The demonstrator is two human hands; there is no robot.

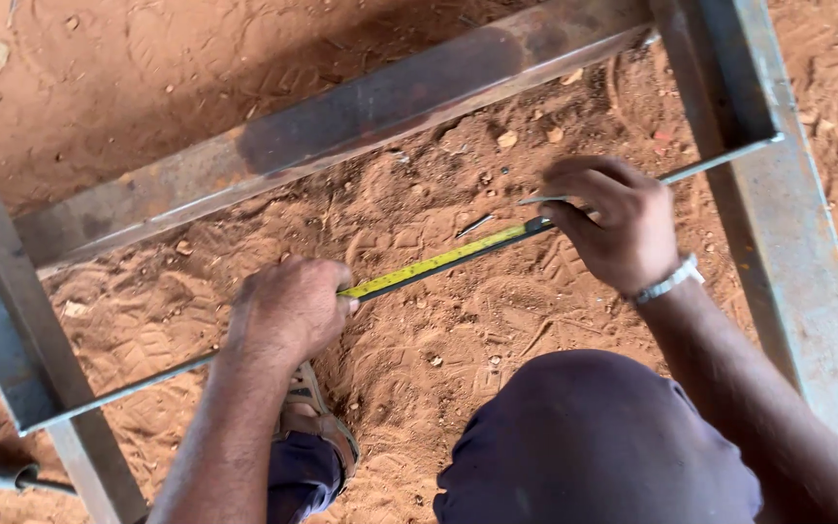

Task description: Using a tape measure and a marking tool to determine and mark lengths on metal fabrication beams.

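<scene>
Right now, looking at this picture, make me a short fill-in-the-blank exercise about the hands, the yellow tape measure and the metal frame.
1. The yellow tape measure blade stretches between the left hand and the ____ hand.
2. The right hand wears a silver ____ on its wrist.
3. The grey rectangular steel frame lies on reddish ____.
4. The left hand hovers above a foot in a brown ____.

Missing words: right; bracelet; sand; sandal

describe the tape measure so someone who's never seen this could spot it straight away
Start at the grey steel frame lying on red sandy ground. Inside it, the left hand and right hand stretch the thin yellow measuring tape between them. It is the only bright yellow strip there.
</scene>
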